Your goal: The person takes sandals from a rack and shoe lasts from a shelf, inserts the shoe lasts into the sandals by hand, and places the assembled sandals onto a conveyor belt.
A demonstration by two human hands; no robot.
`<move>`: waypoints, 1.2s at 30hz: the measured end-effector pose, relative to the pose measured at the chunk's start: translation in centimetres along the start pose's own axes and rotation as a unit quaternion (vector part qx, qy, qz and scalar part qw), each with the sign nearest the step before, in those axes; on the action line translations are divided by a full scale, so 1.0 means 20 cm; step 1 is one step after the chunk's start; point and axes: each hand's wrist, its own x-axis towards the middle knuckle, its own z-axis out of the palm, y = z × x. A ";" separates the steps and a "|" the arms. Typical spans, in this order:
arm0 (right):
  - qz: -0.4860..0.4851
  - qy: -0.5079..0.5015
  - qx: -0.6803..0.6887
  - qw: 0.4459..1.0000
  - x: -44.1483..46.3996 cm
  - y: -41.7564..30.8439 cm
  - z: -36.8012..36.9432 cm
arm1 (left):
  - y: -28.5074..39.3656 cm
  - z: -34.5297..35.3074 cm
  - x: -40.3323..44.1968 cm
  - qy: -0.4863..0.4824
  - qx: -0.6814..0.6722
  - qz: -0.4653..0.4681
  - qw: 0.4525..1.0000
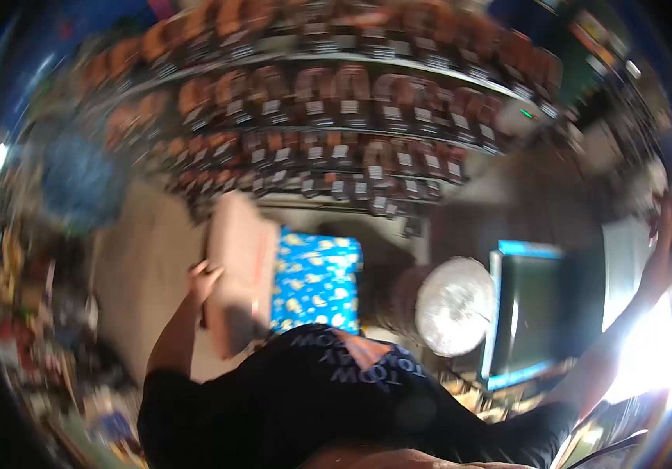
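My left hand (205,279) is at the left edge of a long pinkish-brown box (241,262), with its fingers curled against it. The box stands tilted in front of my body, and its far side carries faint reddish print. Touching or close beside its right side is a blue surface with a yellow-and-white pattern (319,281). My right hand (670,234) is stretched far out to the right, fingers extended, near a blurred pale object (648,184). Nothing can be seen held in it.
Shelves (328,129) with rows of brown, labelled packages span the back. A round, shiny, clear-wrapped roll (455,306) stands right of centre, beside a blue-framed dark panel (527,313). A blurred blue bundle (82,176) is at the left. Bright glare covers the lower right.
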 end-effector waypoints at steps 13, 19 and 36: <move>-0.040 -0.460 0.516 0.721 -0.37 -2.66 -0.17 | -0.04 -0.08 -0.01 0.108 -0.129 0.192 0.967; -0.122 -0.517 0.653 0.540 -0.36 -3.41 0.51 | -0.04 0.00 0.01 0.092 -0.246 0.175 0.949; 0.167 -0.667 0.667 0.286 -1.15 -3.73 0.97 | -0.65 -0.51 -0.03 -0.091 -0.295 0.202 0.929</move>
